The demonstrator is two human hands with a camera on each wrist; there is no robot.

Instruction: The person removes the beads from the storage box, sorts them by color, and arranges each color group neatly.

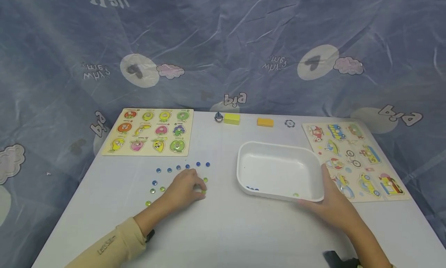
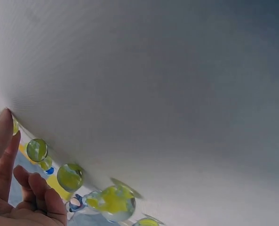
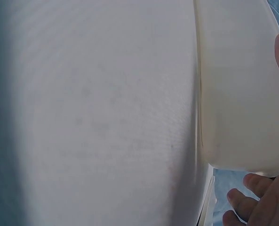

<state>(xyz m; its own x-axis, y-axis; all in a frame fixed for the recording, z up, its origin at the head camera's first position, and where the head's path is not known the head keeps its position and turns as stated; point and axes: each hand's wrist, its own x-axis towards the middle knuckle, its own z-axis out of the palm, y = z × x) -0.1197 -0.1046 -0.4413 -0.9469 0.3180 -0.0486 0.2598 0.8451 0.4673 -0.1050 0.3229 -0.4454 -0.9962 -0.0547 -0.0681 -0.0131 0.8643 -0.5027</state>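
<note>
My left hand (image 1: 184, 188) pinches a yellow-green glass marble (image 2: 15, 126) between thumb and index finger at the tabletop. Around that hand, blue marbles (image 1: 198, 164) form a row behind it, and more green marbles (image 1: 162, 189) lie to its left and beneath it. Another green marble (image 1: 205, 180) sits just beyond the fingertips. On the right stands a white plastic tray (image 1: 278, 146); my right hand (image 1: 331, 204) grips its near right corner, thumb along the front wall and fingers at the side. Inside the tray are several blue marbles (image 1: 252, 188) and a green marble (image 1: 295, 195).
A fruit puzzle board (image 1: 162, 152) lies at the back left, a vehicle puzzle board (image 1: 339, 146) at the right beside the tray. Along the back edge stand a small dark figure (image 1: 218, 117), a yellow block (image 1: 232, 119), an orange block (image 1: 265, 122) and a gear-like ring (image 1: 290, 123).
</note>
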